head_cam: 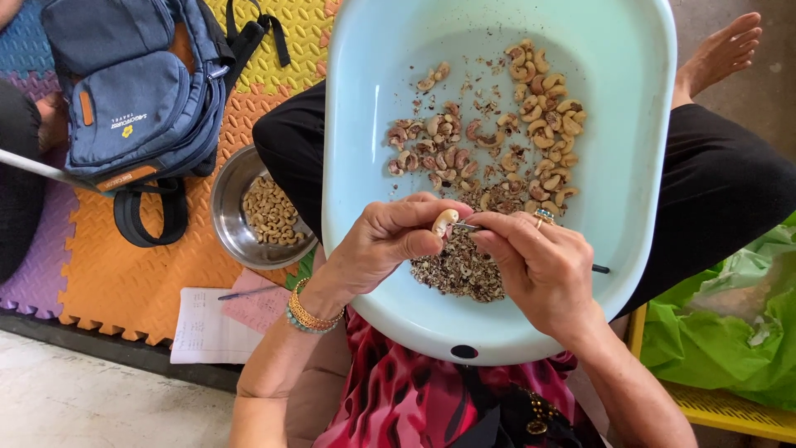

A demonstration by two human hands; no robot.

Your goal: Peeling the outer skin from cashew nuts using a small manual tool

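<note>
Pinching cashew (444, 221) between hands, left (390, 241), right (535, 265)

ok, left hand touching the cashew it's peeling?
Touching. Head view: left hand pinches the cashew between thumb and fingertips, no gap; the right hand sets a thin tool against it.

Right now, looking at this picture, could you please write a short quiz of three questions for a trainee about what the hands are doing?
1. True or false: the left hand pinches a single cashew between its fingertips.
2. What does the right hand hold against that nut? A) a spoon B) a thin metal tool C) a brush
3. Fill in: the heap of peeled skins lies in the light blue ____, while the steel bowl of nuts stands on the foam mat.

Key: 1 true; 2 B; 3 basin.
</note>
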